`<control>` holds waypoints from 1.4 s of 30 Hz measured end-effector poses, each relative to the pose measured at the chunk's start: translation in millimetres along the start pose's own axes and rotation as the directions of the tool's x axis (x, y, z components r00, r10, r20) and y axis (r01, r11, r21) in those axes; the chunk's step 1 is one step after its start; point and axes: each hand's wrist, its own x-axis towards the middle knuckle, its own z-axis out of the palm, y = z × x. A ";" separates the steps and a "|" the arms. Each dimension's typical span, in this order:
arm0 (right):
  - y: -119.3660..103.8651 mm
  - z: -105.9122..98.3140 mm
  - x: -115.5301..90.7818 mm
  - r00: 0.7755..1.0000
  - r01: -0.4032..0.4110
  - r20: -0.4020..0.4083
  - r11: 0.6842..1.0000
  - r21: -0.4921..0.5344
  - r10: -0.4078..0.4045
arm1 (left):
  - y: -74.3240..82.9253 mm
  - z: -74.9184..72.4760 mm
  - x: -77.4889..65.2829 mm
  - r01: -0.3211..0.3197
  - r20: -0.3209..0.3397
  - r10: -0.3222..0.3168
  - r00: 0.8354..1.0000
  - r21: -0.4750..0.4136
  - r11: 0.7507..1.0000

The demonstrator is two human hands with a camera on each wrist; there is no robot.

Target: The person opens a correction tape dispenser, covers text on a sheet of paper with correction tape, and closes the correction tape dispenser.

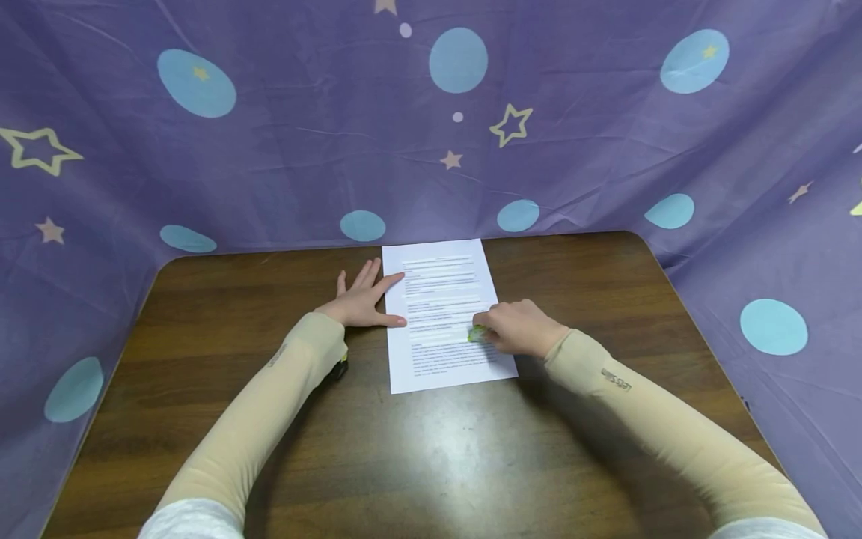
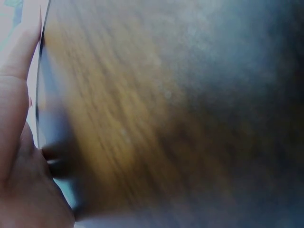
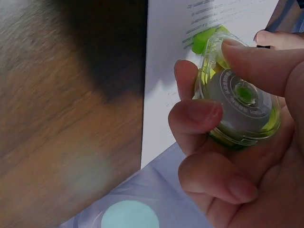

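A sheet of printed paper [image 1: 447, 361] lies flat on the table, white bands crossing its upper lines of text. My left hand [image 1: 364, 299] rests at its left edge with fingers spread, thumb and forefinger on the margin; part of that hand [image 2: 19, 142] shows at the side of the left wrist view. Over the lower right of the page, my right hand [image 1: 525, 329] grips a clear and green correction tape dispenser [image 3: 247, 102]. Thumb and curled fingers hold its round body in the right wrist view. Its tip is at the text, though contact is hard to see.
The brown wooden table [image 1: 444, 457] reaches out on both sides of the sheet. A purple curtain [image 1: 289, 150] with stars and blue dots hangs along its back and sides. A small dark object [image 1: 340, 367] shows beneath the left wrist.
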 end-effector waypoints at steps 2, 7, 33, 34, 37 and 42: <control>2.6 -0.5 -2.5 1.000 -0.009 0.004 1.000 0.000 0.009 | -1.4 1.0 1.1 0.002 0.002 -0.002 1.000 0.005 1.000; 8.9 -2.1 -9.7 0.999 -0.037 0.010 0.999 -0.007 0.037 | 1.0 -0.3 -0.7 0.002 -0.001 -0.002 1.000 0.007 1.000; 25.1 1.8 -28.6 0.998 -0.063 -0.012 0.998 -0.014 0.063 | -10.1 5.9 6.6 -0.001 0.002 0.001 1.000 0.018 1.000; 24.5 1.1 -28.2 0.998 -0.057 -0.012 0.998 -0.018 0.057 | -11.2 6.9 7.9 0.006 0.007 -0.007 1.000 0.032 0.999; 23.0 -1.3 -27.2 0.999 -0.033 -0.017 0.999 -0.025 0.032 | -13.1 8.1 10.1 0.008 0.011 -0.008 1.000 0.038 0.999; 21.1 -4.3 -24.2 1.000 0.004 -0.019 0.999 -0.032 -0.005 | -12.6 7.7 9.3 0.001 0.004 -0.001 1.000 0.004 1.000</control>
